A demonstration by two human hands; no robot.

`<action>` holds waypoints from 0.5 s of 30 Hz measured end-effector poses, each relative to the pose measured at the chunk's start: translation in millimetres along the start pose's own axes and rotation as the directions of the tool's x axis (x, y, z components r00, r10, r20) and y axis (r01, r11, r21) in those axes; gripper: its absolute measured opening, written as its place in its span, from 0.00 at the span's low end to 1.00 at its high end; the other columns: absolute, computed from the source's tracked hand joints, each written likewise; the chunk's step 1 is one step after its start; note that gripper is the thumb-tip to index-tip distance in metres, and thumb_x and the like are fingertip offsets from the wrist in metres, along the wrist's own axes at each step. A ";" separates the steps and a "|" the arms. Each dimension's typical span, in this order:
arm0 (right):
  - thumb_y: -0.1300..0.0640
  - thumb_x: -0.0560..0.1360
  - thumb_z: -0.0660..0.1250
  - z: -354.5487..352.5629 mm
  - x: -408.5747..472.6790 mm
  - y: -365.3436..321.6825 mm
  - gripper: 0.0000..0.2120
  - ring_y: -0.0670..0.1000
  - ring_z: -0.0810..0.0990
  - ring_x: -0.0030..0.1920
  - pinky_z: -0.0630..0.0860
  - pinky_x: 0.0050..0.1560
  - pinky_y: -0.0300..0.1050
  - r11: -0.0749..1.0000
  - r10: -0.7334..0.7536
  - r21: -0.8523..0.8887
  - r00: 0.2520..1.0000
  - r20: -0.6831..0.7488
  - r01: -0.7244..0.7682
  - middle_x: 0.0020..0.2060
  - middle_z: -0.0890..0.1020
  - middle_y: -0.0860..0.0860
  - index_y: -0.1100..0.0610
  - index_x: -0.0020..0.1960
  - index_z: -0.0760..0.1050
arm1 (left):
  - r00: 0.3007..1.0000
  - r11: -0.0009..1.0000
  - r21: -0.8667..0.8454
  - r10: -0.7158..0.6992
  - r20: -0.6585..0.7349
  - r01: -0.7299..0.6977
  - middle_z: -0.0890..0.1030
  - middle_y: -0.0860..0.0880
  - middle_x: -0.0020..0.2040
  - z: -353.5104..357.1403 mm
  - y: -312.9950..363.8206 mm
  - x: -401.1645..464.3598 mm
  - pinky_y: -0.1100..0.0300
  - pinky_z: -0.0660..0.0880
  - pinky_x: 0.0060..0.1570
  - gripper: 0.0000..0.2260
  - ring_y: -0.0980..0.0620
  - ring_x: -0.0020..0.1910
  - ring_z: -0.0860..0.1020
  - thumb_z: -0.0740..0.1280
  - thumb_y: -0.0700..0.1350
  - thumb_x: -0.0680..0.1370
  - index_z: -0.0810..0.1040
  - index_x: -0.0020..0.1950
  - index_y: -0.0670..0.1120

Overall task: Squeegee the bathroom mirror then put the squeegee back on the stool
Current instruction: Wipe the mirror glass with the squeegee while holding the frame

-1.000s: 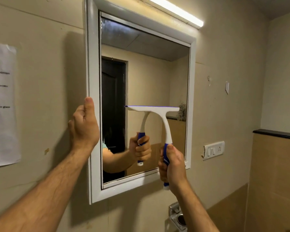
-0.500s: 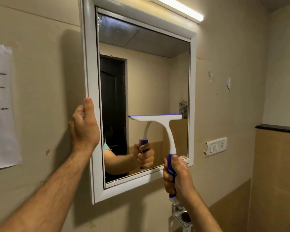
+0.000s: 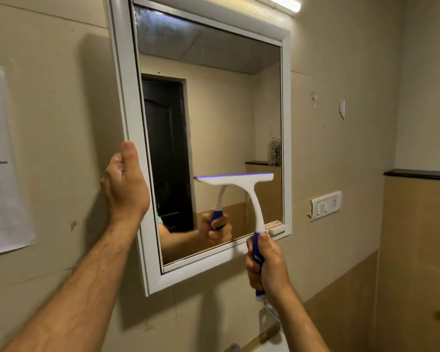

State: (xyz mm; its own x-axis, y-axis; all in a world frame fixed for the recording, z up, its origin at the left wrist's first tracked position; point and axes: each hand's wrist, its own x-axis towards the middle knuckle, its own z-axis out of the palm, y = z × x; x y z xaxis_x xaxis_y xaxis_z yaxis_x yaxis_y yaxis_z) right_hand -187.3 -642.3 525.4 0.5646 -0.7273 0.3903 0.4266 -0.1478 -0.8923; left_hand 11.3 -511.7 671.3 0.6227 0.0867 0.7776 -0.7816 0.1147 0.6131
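Observation:
A white-framed mirror (image 3: 127, 102) hangs on the beige wall, its glass reflecting a dark door and my arm. My left hand (image 3: 125, 184) grips the frame's left edge, thumb pointing up. A white squeegee (image 3: 241, 184) with a blue handle has its blade flat against the lower right part of the glass. My right hand (image 3: 266, 268) grips the blue handle just below the mirror's bottom edge. The stool is not in view.
A paper sheet (image 3: 3, 161) is taped to the wall at the left. A switch plate (image 3: 325, 205) sits right of the mirror, a light bar (image 3: 280, 3) above it. A dark ledge (image 3: 419, 174) tops the tiled wall at right. A metal fixture (image 3: 269, 316) lies below my right hand.
The squeegee blade has slid down the glass, and my right hand has dropped below the mirror's bottom edge. My left hand has stayed on the frame.

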 end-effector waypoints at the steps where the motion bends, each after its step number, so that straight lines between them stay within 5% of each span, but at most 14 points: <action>1: 0.34 0.69 0.58 -3.8 -7.2 8.9 0.25 0.48 0.62 0.22 0.62 0.22 0.38 1.000 0.017 -0.013 1.000 -0.020 -0.018 0.24 0.68 0.51 0.57 0.40 0.72 | 1.000 1.000 -0.003 0.002 -0.007 -0.002 0.68 0.52 0.29 -0.1 -0.2 -0.5 0.63 0.61 0.26 0.25 0.65 0.29 0.69 0.48 0.66 0.79 0.63 0.32 0.49; 10: 0.34 0.76 0.51 1.5 15.1 -33.5 0.27 0.46 0.65 0.21 0.64 0.21 0.37 0.997 0.011 -0.076 0.996 -0.090 -0.018 0.24 0.70 0.49 0.58 0.43 0.72 | 0.999 1.000 0.025 0.001 -0.038 0.000 0.66 0.51 0.27 -1.1 -10.0 -13.3 0.72 0.61 0.25 0.25 0.64 0.28 0.68 0.50 0.64 0.80 0.60 0.31 0.49; 15: 0.30 0.69 0.53 -3.0 9.9 -12.5 0.30 0.46 0.66 0.21 0.65 0.22 0.37 0.994 0.043 -0.095 0.994 -0.099 -0.053 0.24 0.70 0.49 0.58 0.45 0.71 | 0.999 1.000 0.024 0.020 -0.048 -0.019 0.65 0.52 0.26 -1.0 -12.7 -15.0 0.72 0.61 0.25 0.24 0.64 0.28 0.68 0.50 0.63 0.80 0.60 0.30 0.49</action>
State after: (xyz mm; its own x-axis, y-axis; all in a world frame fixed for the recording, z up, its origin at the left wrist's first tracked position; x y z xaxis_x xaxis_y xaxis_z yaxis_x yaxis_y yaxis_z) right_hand -189.3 -649.6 539.7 0.5095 -0.7959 0.3270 0.3275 -0.1720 -0.9290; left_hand 11.9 -513.4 651.8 0.6082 0.1365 0.7820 -0.7937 0.0891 0.6017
